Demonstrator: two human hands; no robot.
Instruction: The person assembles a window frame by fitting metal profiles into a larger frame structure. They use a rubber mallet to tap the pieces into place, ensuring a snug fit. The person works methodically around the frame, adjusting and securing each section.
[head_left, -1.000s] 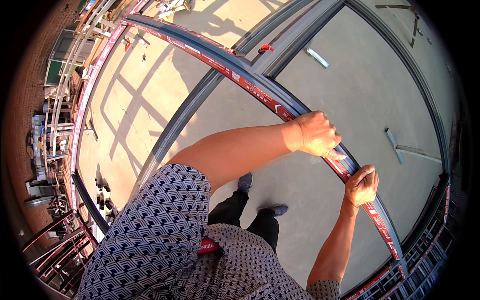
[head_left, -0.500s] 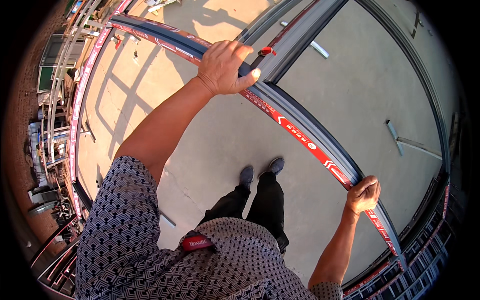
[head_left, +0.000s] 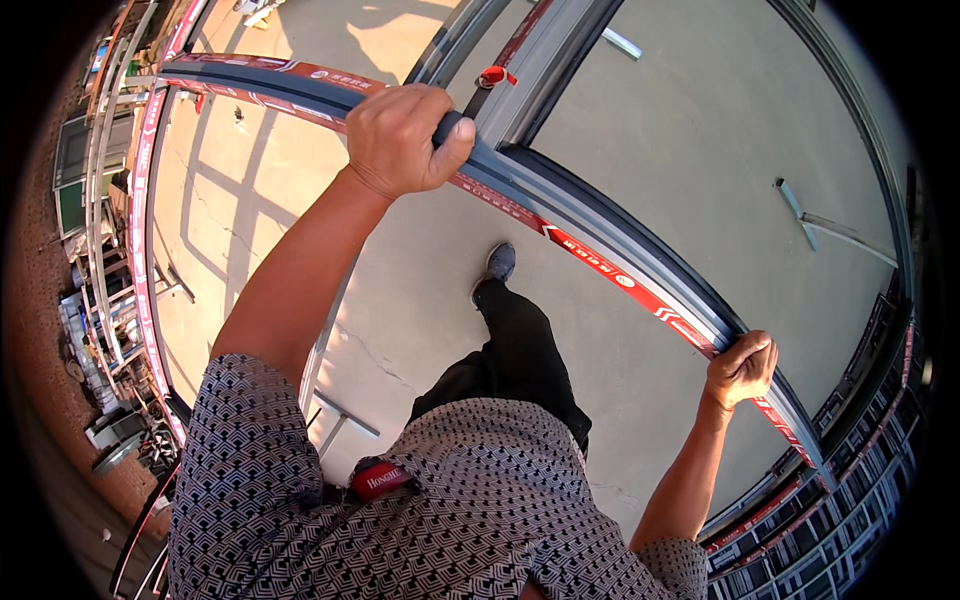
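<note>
Support: concrete floor, grey, warmly sunlit at left, crossed there by shadow bands. Thin crack left of centre. On it: short silver bar, top, right of centre; T-shaped metal piece, right; second metal piece, lower left, partly hidden; dark metal piece, left; white items, upper left, kind unclear; one grey shoe, centre.

Grey concrete floor, silvery bar on the floor's far part, green panel and reddish-brown ground left of the floor
</note>
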